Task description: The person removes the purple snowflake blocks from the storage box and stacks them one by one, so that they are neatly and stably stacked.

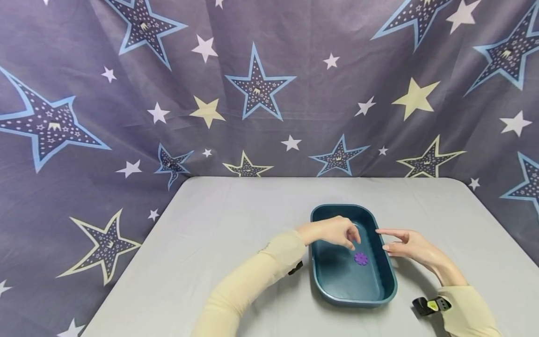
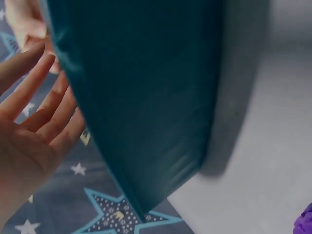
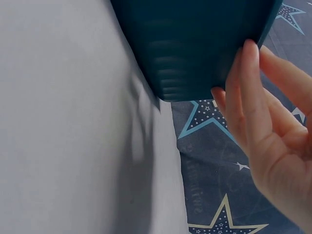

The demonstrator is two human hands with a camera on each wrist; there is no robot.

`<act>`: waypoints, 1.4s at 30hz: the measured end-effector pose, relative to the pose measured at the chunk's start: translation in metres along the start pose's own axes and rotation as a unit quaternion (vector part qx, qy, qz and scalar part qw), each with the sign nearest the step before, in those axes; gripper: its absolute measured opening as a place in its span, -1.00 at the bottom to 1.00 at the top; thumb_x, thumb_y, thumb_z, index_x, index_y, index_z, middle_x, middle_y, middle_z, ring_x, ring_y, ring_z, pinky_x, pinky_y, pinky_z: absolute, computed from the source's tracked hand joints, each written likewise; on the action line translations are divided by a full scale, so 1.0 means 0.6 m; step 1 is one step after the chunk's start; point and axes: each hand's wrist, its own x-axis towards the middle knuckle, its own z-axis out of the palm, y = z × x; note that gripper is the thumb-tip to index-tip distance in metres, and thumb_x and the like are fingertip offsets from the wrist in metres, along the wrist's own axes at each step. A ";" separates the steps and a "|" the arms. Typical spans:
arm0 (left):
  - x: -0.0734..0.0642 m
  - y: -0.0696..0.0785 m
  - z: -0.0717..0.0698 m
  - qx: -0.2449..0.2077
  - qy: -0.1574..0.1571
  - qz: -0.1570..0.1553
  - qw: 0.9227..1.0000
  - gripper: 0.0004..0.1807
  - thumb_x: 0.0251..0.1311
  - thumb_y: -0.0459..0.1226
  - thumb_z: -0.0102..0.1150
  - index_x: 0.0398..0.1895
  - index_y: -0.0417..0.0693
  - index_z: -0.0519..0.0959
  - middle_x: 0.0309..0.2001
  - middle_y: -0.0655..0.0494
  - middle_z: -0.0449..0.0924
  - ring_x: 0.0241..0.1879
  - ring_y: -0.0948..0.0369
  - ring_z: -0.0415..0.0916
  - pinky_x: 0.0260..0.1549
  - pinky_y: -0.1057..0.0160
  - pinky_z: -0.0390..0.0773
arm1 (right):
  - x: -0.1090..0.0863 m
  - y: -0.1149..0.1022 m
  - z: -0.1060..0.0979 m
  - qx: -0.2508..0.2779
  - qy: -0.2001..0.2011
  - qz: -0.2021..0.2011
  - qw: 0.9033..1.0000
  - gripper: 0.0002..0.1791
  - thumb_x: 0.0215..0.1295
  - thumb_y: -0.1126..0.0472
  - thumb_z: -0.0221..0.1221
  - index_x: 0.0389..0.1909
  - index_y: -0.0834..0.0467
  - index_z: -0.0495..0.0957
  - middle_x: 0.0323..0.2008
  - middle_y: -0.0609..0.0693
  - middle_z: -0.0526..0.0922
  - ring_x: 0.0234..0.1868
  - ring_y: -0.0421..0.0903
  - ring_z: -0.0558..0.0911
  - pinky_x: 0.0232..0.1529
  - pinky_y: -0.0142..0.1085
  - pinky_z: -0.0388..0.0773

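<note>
A dark teal rectangular tub (image 1: pixel 337 285) with rounded corners stands on the table. On its floor lies a small purple notched disc (image 1: pixel 360 258). My left hand (image 1: pixel 340 231) reaches over the tub from the left, its fingers relaxed and pointing down above and behind the disc. In the left wrist view the same hand (image 2: pixel 36 131) shows spread fingers and a bare palm beside the rim. My right hand (image 1: pixel 414 247) is at the tub's right side, index fingertip and thumb tip at the rim. Its fingers (image 3: pixel 248 87) look nearly straight along the outer wall in the right wrist view.
A grey-white cloth covers the table (image 1: pixel 236 206). At the lower right corner of the left wrist view, a purple thing (image 2: pixel 304 222) is partly cut off. Behind the table hangs a dark curtain with stars (image 1: pixel 286 121). A black wrist camera (image 1: pixel 423 306) is strapped at the right sleeve.
</note>
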 end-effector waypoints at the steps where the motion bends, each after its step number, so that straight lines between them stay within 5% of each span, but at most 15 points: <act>1: 0.003 0.001 0.003 0.001 -0.007 -0.002 1.000 -0.76 -0.02 -0.24 0.25 -0.22 -0.05 0.61 -0.35 0.25 0.58 -0.39 0.50 0.40 -0.39 0.64 0.34 | 0.000 0.000 -0.001 -0.001 -0.002 -0.003 1.000 -0.41 0.15 0.23 0.14 0.15 0.42 0.22 -0.20 0.14 0.58 -0.28 -0.24 0.60 -0.25 -0.33 0.54; 10: 0.030 0.006 0.030 0.020 -0.041 -0.008 0.999 -0.73 -0.05 -0.26 0.28 -0.19 -0.04 0.60 -0.28 0.19 0.60 -0.31 0.44 0.44 -0.36 0.64 0.32 | 0.002 0.000 -0.002 0.007 -0.007 -0.007 1.000 -0.44 0.15 0.25 0.13 0.16 0.37 0.26 -0.29 -0.02 0.62 -0.29 -0.25 0.60 -0.25 -0.32 0.55; 20: 0.053 -0.006 0.057 0.059 -0.060 -0.011 0.996 -0.62 -0.11 -0.24 0.33 -0.12 0.02 0.58 -0.26 0.24 0.53 -0.21 0.42 0.39 -0.29 0.65 0.27 | 0.003 -0.001 0.000 0.000 -0.007 -0.002 1.000 -0.41 0.15 0.24 0.13 0.16 0.41 0.21 -0.23 0.12 0.57 -0.28 -0.26 0.58 -0.25 -0.30 0.55; 34: 0.070 -0.007 0.072 0.103 -0.067 0.018 0.992 -0.61 -0.12 -0.23 0.34 -0.12 0.04 0.59 -0.22 0.24 0.54 -0.22 0.42 0.38 -0.25 0.64 0.25 | 0.001 0.002 -0.006 0.006 -0.013 -0.014 1.000 -0.44 0.16 0.27 0.13 0.16 0.39 0.24 -0.25 -0.01 0.61 -0.28 -0.25 0.59 -0.27 -0.31 0.55; 42: 0.073 -0.004 0.078 0.108 -0.067 -0.004 0.992 -0.65 -0.14 -0.24 0.35 -0.18 0.04 0.56 -0.29 0.20 0.44 -0.24 0.38 0.32 -0.30 0.61 0.24 | 0.002 0.002 -0.004 0.008 -0.010 -0.001 1.000 -0.43 0.14 0.24 0.14 0.16 0.37 0.24 -0.37 -0.07 0.61 -0.33 -0.28 0.57 -0.30 -0.28 0.56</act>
